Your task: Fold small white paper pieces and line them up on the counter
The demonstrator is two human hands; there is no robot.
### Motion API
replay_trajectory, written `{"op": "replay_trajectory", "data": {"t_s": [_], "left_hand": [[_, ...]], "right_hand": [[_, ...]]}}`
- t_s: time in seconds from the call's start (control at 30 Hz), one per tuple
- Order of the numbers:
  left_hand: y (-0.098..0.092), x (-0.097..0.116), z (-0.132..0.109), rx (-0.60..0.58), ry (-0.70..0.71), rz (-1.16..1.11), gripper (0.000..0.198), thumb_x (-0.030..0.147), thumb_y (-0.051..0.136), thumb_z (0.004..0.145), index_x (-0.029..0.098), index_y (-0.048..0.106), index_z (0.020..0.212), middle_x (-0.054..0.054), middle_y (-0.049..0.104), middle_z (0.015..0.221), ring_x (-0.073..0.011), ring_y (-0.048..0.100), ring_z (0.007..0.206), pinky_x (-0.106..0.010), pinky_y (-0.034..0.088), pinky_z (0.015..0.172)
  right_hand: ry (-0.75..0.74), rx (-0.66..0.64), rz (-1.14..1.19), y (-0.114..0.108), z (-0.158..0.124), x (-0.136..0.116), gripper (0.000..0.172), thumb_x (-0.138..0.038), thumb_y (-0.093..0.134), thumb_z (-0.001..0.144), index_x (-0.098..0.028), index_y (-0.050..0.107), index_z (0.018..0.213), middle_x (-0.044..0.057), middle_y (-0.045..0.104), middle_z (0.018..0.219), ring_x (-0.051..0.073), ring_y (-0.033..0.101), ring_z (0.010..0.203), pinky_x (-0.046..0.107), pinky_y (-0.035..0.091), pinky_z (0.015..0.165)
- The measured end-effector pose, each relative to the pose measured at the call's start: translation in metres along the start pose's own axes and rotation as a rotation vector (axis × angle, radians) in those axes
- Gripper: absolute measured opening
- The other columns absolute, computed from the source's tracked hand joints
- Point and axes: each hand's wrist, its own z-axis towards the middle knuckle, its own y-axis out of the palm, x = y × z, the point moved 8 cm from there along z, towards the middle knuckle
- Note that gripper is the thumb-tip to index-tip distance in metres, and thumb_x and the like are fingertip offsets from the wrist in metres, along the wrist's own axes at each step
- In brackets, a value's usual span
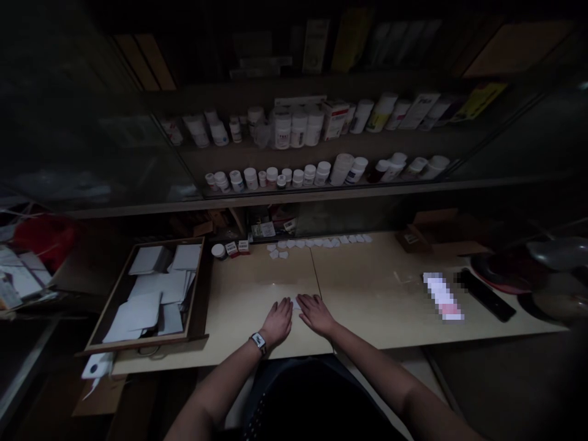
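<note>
On the pale tabletop (257, 331), a small white piece of paper (295, 304) lies mostly hidden beneath my fingertips. My left hand (278, 321) rests flat at its left side, fingers stretched out, with a watch (258, 341) on the wrist. From the right, my right hand (316, 313) lies palm down, fingers extended over the paper's other edge. Behind them, a row of small folded white paper packets (316, 243) runs along the back of the table. A wooden drawer tray (198, 300) with stacks of white paper sheets (160, 286) sits on the left.
A white jar (219, 251) and two small boxes (237, 247) stand at the back left. Shelves above carry many bottles (298, 130). On the right are an open cardboard box (441, 233), a pixelated strip (443, 297), a dark phone-like object (487, 295) and a kettle-like shape (551, 254).
</note>
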Motion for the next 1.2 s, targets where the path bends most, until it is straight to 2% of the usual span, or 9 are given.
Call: {"op": "replay_trajectory", "data": {"t_s": [0.13, 0.33, 0.47, 0.73, 0.87, 0.97, 1.1, 1.2], "left_hand": [[0.005, 0.002, 0.000, -0.008, -0.013, 0.033, 0.061, 0.036, 0.038, 0.091, 0.006, 0.027, 0.142, -0.021, 0.028, 0.148, -0.0306, 0.021, 0.138, -0.045, 0.025, 0.108], [0.013, 0.006, 0.000, -0.021, -0.033, 0.031, 0.063, 0.046, 0.043, 0.090, 0.018, 0.026, 0.144, -0.019, 0.021, 0.151, -0.0336, 0.017, 0.139, -0.051, 0.025, 0.107], [0.011, 0.007, 0.000, -0.009, -0.085, 0.009, 0.066, 0.049, 0.044, 0.089, 0.018, 0.027, 0.144, -0.019, 0.019, 0.151, -0.0349, 0.014, 0.140, -0.052, 0.026, 0.106], [0.003, 0.007, -0.002, 0.040, -0.158, -0.080, 0.062, 0.052, 0.048, 0.087, 0.022, 0.036, 0.140, -0.019, 0.022, 0.150, -0.0403, 0.013, 0.138, -0.056, 0.024, 0.105], [-0.004, 0.005, -0.005, 0.069, -0.084, -0.108, 0.058, 0.046, 0.044, 0.090, 0.022, 0.033, 0.142, -0.015, 0.020, 0.152, -0.0345, 0.014, 0.139, -0.054, 0.020, 0.108], [-0.007, 0.005, -0.006, 0.028, 0.007, -0.108, 0.057, 0.040, 0.042, 0.091, 0.018, 0.031, 0.142, -0.016, 0.027, 0.149, -0.0289, 0.022, 0.138, -0.051, 0.019, 0.110], [-0.006, 0.001, -0.008, 0.001, -0.036, -0.083, 0.054, 0.036, 0.043, 0.091, 0.015, 0.034, 0.140, -0.019, 0.032, 0.145, -0.0306, 0.028, 0.134, -0.050, 0.025, 0.107], [-0.003, 0.004, -0.009, 0.000, -0.049, -0.065, 0.056, 0.036, 0.044, 0.090, 0.014, 0.033, 0.140, -0.019, 0.035, 0.143, -0.0316, 0.030, 0.132, -0.049, 0.026, 0.106]], "right_hand": [[0.053, 0.015, -0.036, 0.005, -0.008, 0.006, 0.054, -0.037, 0.038, 0.094, -0.016, 0.032, 0.143, 0.016, 0.030, 0.148, 0.028, 0.026, 0.136, 0.055, 0.014, 0.108], [0.140, 0.028, -0.055, 0.007, -0.008, -0.004, 0.058, -0.040, 0.032, 0.094, -0.014, 0.025, 0.146, 0.015, 0.023, 0.151, 0.027, 0.018, 0.140, 0.059, 0.006, 0.109], [0.139, 0.014, -0.057, 0.014, -0.004, -0.012, 0.057, -0.039, 0.031, 0.094, -0.014, 0.026, 0.146, 0.013, 0.022, 0.151, 0.027, 0.015, 0.140, 0.058, 0.005, 0.110], [0.242, 0.037, -0.089, 0.024, -0.004, -0.008, 0.060, -0.042, 0.034, 0.093, -0.012, 0.029, 0.145, 0.015, 0.020, 0.151, 0.029, 0.012, 0.141, 0.059, 0.006, 0.109], [0.172, 0.028, -0.031, 0.016, -0.005, -0.006, 0.058, -0.039, 0.035, 0.093, -0.014, 0.029, 0.145, 0.015, 0.025, 0.150, 0.028, 0.017, 0.139, 0.057, 0.007, 0.109], [0.128, 0.046, 0.050, 0.003, -0.004, 0.000, 0.049, -0.031, 0.036, 0.093, -0.018, 0.038, 0.140, 0.013, 0.036, 0.146, 0.026, 0.026, 0.135, 0.052, 0.014, 0.108], [0.284, 0.140, 0.172, -0.017, 0.007, 0.016, 0.030, -0.023, 0.046, 0.089, -0.019, 0.061, 0.114, 0.011, 0.057, 0.121, 0.024, 0.047, 0.114, 0.038, 0.032, 0.097], [0.425, 0.139, 0.233, -0.022, 0.021, 0.023, 0.015, -0.018, 0.053, 0.082, -0.017, 0.065, 0.092, 0.010, 0.061, 0.101, 0.022, 0.051, 0.097, 0.031, 0.036, 0.086]]}}
